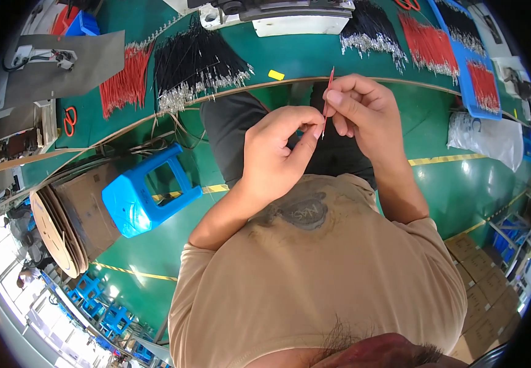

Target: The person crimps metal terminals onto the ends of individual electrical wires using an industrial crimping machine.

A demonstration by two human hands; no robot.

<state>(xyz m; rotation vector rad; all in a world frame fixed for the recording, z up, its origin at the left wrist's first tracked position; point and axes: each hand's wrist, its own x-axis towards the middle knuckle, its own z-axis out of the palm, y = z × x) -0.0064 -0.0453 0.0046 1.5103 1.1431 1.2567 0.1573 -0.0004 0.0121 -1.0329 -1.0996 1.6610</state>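
A short red wire [330, 76] stands nearly upright in front of my chest, pinched between both hands. My left hand [274, 147] grips its lower end between thumb and forefinger, where a small pale tip shows below. My right hand [369, 113] has thumb and forefinger closed on the wire higher up, with the other fingers curled. Beyond the hands, black wires [198, 58] with silvery ends fan out on the green table [302, 58], beside red wires [124, 83] at the left. More black wires [372, 27] and red wires [428, 46] lie at the right.
A blue tray [469, 101] at the right holds further wires. A white machine [302, 26] stands at the back, and a yellow piece [276, 75] lies near the table edge. Red-handled scissors [70, 121] are at the left. Below are a blue stool [132, 199] and a cardboard reel [54, 230].
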